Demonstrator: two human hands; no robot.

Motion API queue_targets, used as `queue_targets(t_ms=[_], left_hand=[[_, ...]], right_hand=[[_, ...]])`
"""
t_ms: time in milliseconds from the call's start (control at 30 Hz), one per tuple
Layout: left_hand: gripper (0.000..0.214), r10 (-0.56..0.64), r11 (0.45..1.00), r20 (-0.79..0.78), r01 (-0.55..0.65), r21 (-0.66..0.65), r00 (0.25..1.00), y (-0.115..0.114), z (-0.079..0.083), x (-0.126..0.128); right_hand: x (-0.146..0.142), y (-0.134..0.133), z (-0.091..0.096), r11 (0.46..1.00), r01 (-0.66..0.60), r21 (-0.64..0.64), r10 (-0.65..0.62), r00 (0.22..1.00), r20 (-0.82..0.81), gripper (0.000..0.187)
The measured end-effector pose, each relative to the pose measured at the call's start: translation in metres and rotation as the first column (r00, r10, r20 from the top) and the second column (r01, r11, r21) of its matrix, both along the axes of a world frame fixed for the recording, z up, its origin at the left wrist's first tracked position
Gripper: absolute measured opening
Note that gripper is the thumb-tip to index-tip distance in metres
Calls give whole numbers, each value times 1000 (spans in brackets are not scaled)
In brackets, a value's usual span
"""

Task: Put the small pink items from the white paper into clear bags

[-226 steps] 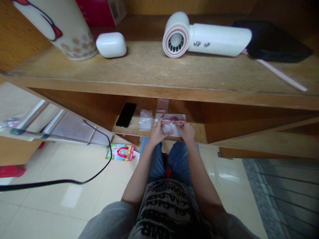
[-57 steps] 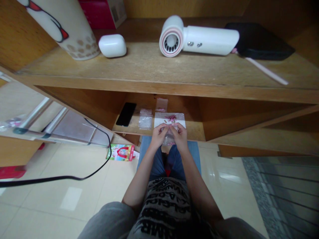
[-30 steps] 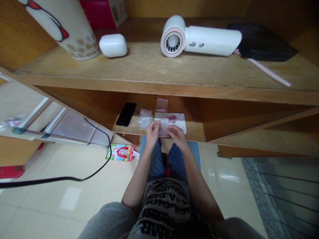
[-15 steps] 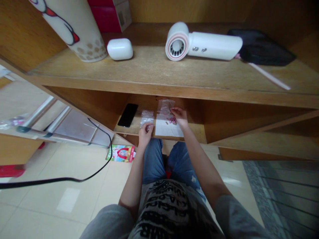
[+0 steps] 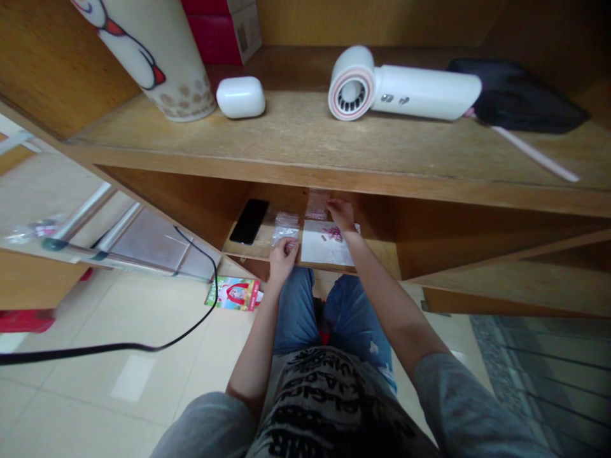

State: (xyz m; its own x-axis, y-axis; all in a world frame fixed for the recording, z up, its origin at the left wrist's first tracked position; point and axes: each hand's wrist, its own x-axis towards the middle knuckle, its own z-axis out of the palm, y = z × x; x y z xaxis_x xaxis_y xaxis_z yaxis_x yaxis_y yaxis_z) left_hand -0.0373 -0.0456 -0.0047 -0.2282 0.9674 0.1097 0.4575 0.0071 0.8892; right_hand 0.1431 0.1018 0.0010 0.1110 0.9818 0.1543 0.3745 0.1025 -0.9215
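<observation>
Fingers of the left hand (image 5: 282,261) curled together, pinching the lower edge of a small clear plastic zip bag (image 5: 285,231) just above the front lip of a low wooden shelf (image 5: 260,251). Fingers of the right hand (image 5: 341,214) stretched forward, close beside a second clear plastic bag (image 5: 317,205) near the back of that shelf; whether apart or clamped on the bag, too small to tell. Just below the right hand, a flat white paper sheet (image 5: 327,249) bearing a cluster of tiny pink beads (image 5: 335,234) and a few small tan beads (image 5: 323,238). Left of the first bag, a black smartphone (image 5: 249,221) lying flat. Beneath the forearms, blue denim jeans (image 5: 298,312) on bent knees. Along the upper wooden shelf (image 5: 296,130), a white hair dryer (image 5: 424,93) on its side, a rounded white earbud case (image 5: 240,97), a tall cream tumbler with a cartoon print (image 5: 165,63) and a black pouch (image 5: 518,95). On the pale tiled floor (image 5: 119,407), a thin black cable (image 5: 143,345) and a colourful printed card (image 5: 233,293).
</observation>
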Motion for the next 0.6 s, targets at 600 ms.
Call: queue_targets(t_ms=[600], left_hand=[[16, -34, 999, -33, 35, 32, 999, -1, -2, -1]], right_hand=[[3, -64, 8, 954, 290, 81, -272, 944, -185, 23]])
